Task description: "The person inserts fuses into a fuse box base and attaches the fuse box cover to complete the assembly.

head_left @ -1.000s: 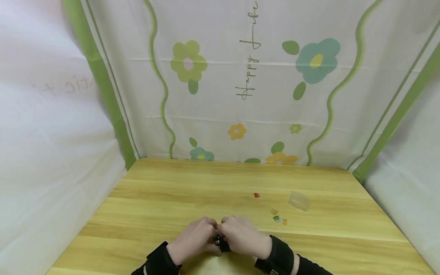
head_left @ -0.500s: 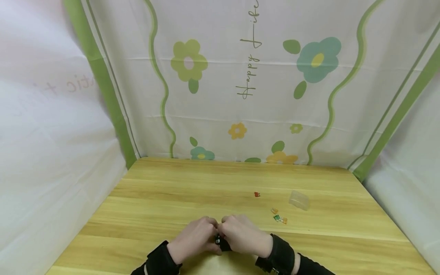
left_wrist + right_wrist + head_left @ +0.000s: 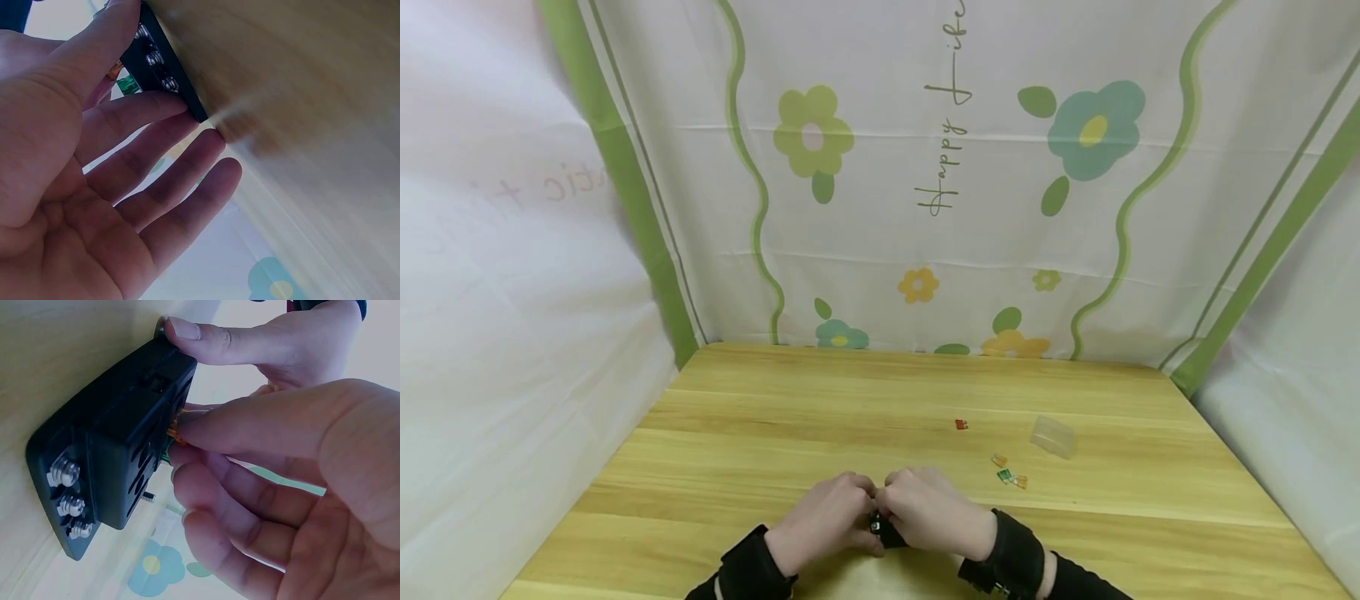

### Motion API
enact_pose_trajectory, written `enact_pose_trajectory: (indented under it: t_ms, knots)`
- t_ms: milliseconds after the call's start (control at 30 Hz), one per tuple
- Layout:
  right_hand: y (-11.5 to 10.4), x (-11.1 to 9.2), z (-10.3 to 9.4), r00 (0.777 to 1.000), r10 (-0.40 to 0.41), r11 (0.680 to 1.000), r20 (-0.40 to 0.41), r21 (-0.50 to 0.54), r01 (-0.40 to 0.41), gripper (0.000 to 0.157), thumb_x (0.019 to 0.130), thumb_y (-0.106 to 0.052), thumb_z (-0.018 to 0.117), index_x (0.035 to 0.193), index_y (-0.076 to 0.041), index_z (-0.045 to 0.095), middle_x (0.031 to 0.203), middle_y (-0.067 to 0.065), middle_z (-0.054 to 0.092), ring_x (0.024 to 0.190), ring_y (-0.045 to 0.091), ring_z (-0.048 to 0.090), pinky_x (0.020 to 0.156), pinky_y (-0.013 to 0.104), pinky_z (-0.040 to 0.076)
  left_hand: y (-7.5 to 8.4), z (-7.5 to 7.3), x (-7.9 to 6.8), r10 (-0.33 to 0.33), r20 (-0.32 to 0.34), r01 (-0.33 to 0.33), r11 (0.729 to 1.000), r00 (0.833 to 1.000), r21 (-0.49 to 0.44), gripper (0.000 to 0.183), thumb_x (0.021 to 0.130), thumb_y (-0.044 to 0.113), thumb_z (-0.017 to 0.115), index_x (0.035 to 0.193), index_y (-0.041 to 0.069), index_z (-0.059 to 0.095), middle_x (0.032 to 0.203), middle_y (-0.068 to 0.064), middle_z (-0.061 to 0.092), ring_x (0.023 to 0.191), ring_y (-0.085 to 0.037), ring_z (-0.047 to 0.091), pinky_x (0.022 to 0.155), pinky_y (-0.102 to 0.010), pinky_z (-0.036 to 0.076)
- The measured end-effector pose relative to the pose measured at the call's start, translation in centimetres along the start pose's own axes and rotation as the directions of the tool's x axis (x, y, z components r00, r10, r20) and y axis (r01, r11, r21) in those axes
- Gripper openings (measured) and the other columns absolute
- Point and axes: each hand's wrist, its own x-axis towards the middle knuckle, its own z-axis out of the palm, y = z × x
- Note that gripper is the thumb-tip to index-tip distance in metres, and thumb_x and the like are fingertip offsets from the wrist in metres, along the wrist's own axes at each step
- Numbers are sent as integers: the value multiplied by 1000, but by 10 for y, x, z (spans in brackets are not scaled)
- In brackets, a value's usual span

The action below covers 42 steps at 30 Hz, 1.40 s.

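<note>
A black fuse block (image 3: 103,440) with metal screw terminals (image 3: 65,472) sits on the table, tilted in the right wrist view. My left hand (image 3: 831,517) grips one end of it between thumb and fingers; the outer fingers stretch past its edge in the left wrist view. With thumb and forefinger, my right hand (image 3: 932,512) pinches an orange blade fuse (image 3: 174,431) at the slotted face. Right beside that, a green blade fuse (image 3: 127,85) shows at the block, partly hidden by fingers. From the head view, the hands cover most of the fuse block.
Beyond the right hand lie a red blade fuse (image 3: 961,425), a green one (image 3: 1004,477) and two orange ones, one of them (image 3: 998,460) a little apart. A clear plastic cover (image 3: 1052,437) rests farther right. Patterned cloth (image 3: 917,208) hangs at the back and sides.
</note>
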Motion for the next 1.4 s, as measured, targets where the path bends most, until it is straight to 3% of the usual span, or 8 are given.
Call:
enact_pose_trajectory:
  t_ms: [333, 533, 767, 1033, 1233, 1400]
  knots:
    - [1, 0, -2, 999, 1, 999, 41, 52, -3, 28, 79, -6, 67, 66, -23, 50, 62, -13, 32, 53, 0, 25, 46, 13, 16, -1, 2, -1, 9, -2, -9, 1000, 1000, -13, 27, 70, 50, 76, 77, 24, 69, 90, 12, 59, 82, -3, 53, 65, -14, 39]
    - [5, 0, -8, 994, -12, 993, 109, 117, -1, 22, 77, -4, 69, 68, -21, 60, 64, -16, 39, 56, -2, 33, 49, 10, 24, -1, 1, 0, 8, 16, -8, 1000, 1000, -2, 28, 71, 50, 75, 81, 24, 70, 95, 10, 61, 86, -5, 56, 70, -15, 42]
    - [18, -2, -21, 974, 65, 986, 215, 135, -95, 22, 78, -8, 70, 68, -21, 54, 67, -14, 42, 58, 2, 37, 51, 13, 30, -1, -1, 2, -9, 34, 8, 1000, 999, 28, 32, 70, 52, 75, 81, 22, 70, 98, 7, 62, 86, -7, 58, 71, -17, 45]
    - [34, -8, -35, 971, 148, 982, 189, 88, -167, 22, 81, -13, 71, 70, -21, 54, 67, -11, 45, 57, 4, 37, 50, 18, 30, -1, -1, 3, -25, 39, 23, 999, 999, 42, 37, 69, 54, 75, 82, 19, 72, 99, 6, 63, 87, -8, 58, 73, -20, 46]
    - [39, -11, -37, 968, 162, 982, 192, 69, -178, 22, 80, -14, 71, 69, -20, 52, 66, -10, 43, 56, 4, 34, 49, 19, 28, 1, -1, 3, -35, 43, 33, 998, 998, 49, 37, 69, 55, 74, 81, 19, 72, 100, 6, 63, 89, -9, 59, 74, -21, 46]
    - [47, -15, -38, 973, 176, 982, 148, 46, -185, 23, 79, -11, 69, 67, -18, 50, 64, -10, 38, 55, 4, 29, 48, 20, 23, 1, -1, 2, -47, 56, 45, 998, 997, 46, 36, 69, 56, 73, 76, 20, 69, 102, 4, 64, 92, -11, 60, 77, -22, 47]
